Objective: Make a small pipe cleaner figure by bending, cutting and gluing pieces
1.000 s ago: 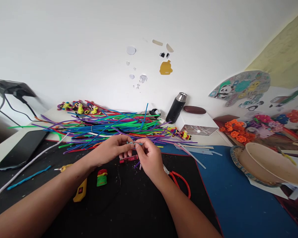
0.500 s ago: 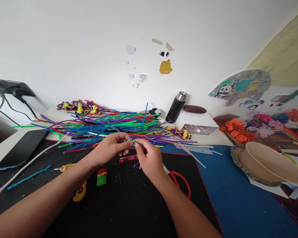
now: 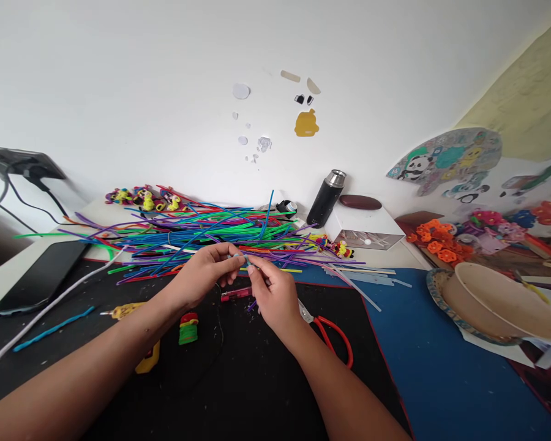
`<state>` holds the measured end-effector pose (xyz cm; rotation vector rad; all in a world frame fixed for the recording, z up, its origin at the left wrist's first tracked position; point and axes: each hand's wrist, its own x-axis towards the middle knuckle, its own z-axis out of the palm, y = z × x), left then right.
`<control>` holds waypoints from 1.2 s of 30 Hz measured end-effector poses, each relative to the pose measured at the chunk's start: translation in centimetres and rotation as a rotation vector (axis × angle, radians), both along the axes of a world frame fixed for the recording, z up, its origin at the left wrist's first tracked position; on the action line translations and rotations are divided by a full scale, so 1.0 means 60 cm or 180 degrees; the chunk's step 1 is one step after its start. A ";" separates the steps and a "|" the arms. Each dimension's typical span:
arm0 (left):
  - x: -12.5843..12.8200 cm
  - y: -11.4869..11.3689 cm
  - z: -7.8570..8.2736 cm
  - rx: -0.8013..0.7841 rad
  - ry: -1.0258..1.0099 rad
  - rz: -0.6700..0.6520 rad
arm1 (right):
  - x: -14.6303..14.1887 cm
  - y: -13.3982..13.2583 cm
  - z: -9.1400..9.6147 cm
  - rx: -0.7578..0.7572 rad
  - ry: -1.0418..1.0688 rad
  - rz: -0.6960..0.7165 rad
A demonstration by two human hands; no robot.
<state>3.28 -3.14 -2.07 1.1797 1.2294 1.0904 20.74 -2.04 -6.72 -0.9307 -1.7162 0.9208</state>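
My left hand [image 3: 206,272] and my right hand [image 3: 273,294] meet above the black mat [image 3: 239,380], fingertips pinched together on a small light-blue pipe-cleaner piece [image 3: 241,260]. Most of the piece is hidden by my fingers. A big heap of coloured pipe cleaners [image 3: 197,236] lies just behind my hands. Under my hands lies a small red tool [image 3: 237,294]. Red-handled scissors [image 3: 333,337] rest by my right wrist. A small green and red pipe-cleaner figure [image 3: 188,328] stands near my left forearm.
A yellow glue gun [image 3: 140,343], a white pipe cleaner [image 3: 50,306], a blue pipe cleaner [image 3: 52,329] and a phone [image 3: 39,275] lie left. A black flask [image 3: 326,197] and white box [image 3: 371,228] stand behind. A bowl [image 3: 500,303] and orange craft flowers [image 3: 436,242] sit right on the blue mat [image 3: 441,361].
My hands have shifted slightly left and closer together, the fingers still working the small blue piece. Nothing else has moved.
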 end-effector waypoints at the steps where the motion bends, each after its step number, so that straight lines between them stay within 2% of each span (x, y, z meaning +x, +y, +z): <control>1: 0.000 0.000 -0.001 0.0002 -0.0010 0.0000 | 0.000 0.001 -0.002 -0.0067 0.0076 -0.0004; 8: -0.001 -0.002 -0.003 -0.0040 -0.0069 0.0001 | 0.001 0.004 -0.005 -0.0426 0.0325 0.0015; 13: -0.001 -0.003 0.002 -0.0149 -0.0071 -0.0149 | 0.000 0.003 0.000 -0.0608 0.0407 0.0019; 19: -0.009 0.002 0.008 -0.0085 0.0213 -0.0373 | 0.001 0.003 0.017 -0.0919 0.0654 0.0101; 24: -0.021 0.006 0.008 0.0019 0.0210 -0.0258 | 0.002 0.002 0.034 -0.1170 0.0809 0.0088; 36: -0.025 0.004 0.012 0.0065 0.0387 -0.0336 | 0.000 0.003 0.032 -0.1245 0.0907 0.0132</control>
